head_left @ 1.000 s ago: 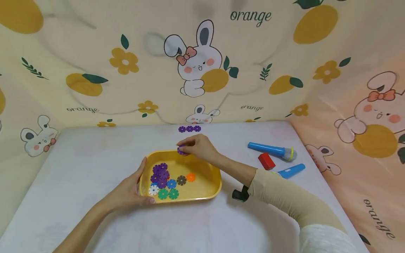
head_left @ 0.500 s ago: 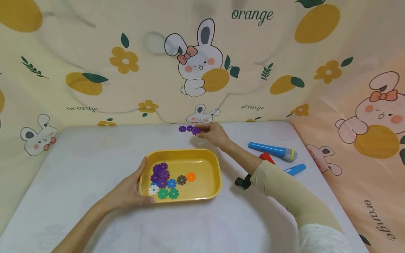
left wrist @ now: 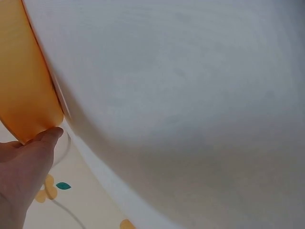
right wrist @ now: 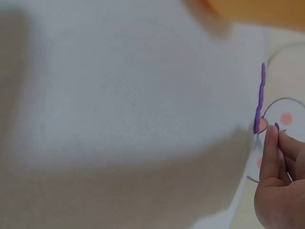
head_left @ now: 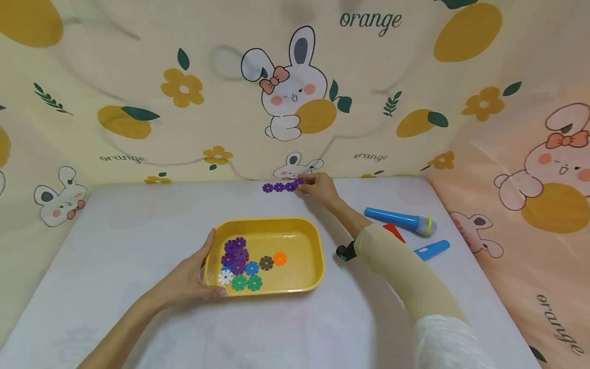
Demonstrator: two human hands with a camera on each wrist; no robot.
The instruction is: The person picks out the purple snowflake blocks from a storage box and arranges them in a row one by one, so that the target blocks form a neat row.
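Observation:
My left hand (head_left: 191, 279) holds the yellow plastic tray (head_left: 299, 269) at its left end, thumb on the near corner and fingers round the outer wall. In the left wrist view the thumb presses the tray's corner (left wrist: 40, 107). At the table's far edge, my right hand (head_left: 322, 189) pinches a purple snowflake disc (head_left: 298, 182) between thumb and fingertips. The held disc (right wrist: 276, 126) shows edge-on in the right wrist view. It stands at the right end of a row of purple discs (head_left: 278, 187). Inside the tray lie purple discs (head_left: 237, 253) in a heap.
Green discs (head_left: 239, 282), a white one (head_left: 225, 277), a blue one (head_left: 251, 268), a brown one (head_left: 266, 263) and an orange one (head_left: 279, 258) also lie in the tray. A blue toy microphone (head_left: 401, 219), a red block (head_left: 394, 231) and another blue handle (head_left: 433, 249) sit to the right.
My right hand has carried the purple disc from above the tray's far rim to the right end of the row at the back. The left hand stays on the tray.

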